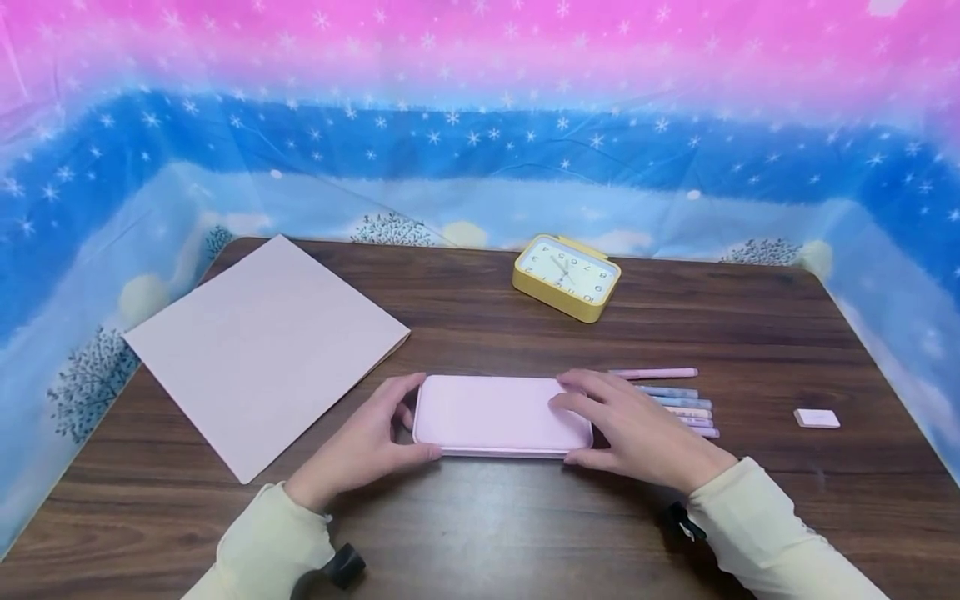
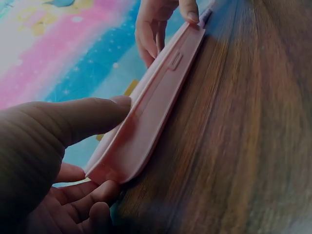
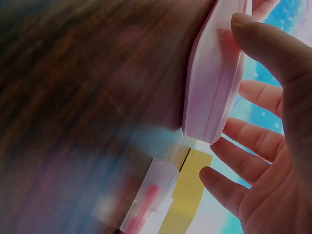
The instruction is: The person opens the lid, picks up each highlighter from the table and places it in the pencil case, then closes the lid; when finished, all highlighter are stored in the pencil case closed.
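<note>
A pale pink pencil case (image 1: 495,412), its lid down, lies lengthwise on the table in front of the person. My left hand (image 1: 367,437) grips its left end, thumb along the front edge and fingers round the side. At the other end my right hand (image 1: 630,429) holds the case with the thumb at the front edge and fingers over the lid and far corner. In the left wrist view, the front wall of the case (image 2: 151,122) shows a small raised tab. Several pastel pens (image 1: 686,404) lie just beyond the right hand, partly hidden by it.
A large pale pink square board or folder (image 1: 270,354) lies at the left. The yellow alarm clock (image 1: 566,279) sits at the back, its dial upside down to me. A small white eraser (image 1: 817,418) lies at the right. Snowflake-patterned cloth (image 1: 480,142) surrounds the wooden table (image 1: 480,533).
</note>
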The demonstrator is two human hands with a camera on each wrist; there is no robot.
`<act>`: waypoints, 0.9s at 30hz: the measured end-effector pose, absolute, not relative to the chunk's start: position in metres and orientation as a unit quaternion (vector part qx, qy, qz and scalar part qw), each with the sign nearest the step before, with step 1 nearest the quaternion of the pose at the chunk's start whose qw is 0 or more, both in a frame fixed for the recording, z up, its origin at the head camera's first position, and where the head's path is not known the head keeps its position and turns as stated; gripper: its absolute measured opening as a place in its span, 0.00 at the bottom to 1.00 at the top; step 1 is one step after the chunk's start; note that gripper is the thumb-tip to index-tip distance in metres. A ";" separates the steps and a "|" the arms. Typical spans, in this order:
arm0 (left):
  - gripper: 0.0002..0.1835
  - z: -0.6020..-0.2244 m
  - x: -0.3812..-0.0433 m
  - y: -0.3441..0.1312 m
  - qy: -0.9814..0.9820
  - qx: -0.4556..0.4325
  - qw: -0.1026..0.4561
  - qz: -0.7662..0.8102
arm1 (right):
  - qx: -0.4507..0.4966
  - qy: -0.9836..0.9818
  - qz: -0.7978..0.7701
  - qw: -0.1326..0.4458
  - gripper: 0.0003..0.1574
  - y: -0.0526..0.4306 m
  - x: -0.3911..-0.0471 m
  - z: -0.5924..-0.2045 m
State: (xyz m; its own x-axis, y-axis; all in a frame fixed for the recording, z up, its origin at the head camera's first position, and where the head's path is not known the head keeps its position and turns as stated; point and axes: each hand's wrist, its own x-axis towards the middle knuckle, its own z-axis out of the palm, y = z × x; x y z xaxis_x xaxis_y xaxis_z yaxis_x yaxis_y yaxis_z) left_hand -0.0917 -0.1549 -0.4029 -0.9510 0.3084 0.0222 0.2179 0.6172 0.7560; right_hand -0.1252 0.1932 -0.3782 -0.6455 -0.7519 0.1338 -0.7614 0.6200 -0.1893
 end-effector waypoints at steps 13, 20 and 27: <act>0.51 -0.403 -0.090 -0.147 0.935 0.182 0.023 0.304 | 0.399 -0.909 0.118 -0.031 0.39 0.193 -0.127 -0.375; 0.50 -0.401 -0.091 -0.146 0.935 0.184 0.022 0.304 | 0.392 -0.912 0.117 -0.038 0.37 0.191 -0.127 -0.375; 0.50 -0.404 -0.094 -0.145 0.938 0.190 0.017 0.290 | 0.402 -0.907 0.113 -0.048 0.34 0.187 -0.134 -0.371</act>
State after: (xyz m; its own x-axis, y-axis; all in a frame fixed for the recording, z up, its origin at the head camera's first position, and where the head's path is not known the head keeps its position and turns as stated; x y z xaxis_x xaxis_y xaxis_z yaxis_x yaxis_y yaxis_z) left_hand -0.0938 -0.1446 -0.4039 -0.9272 0.3664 0.0779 0.3466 0.7600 0.5498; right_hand -0.1336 0.1873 -0.3712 -0.6717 -0.7408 0.0036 -0.7189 0.6506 -0.2445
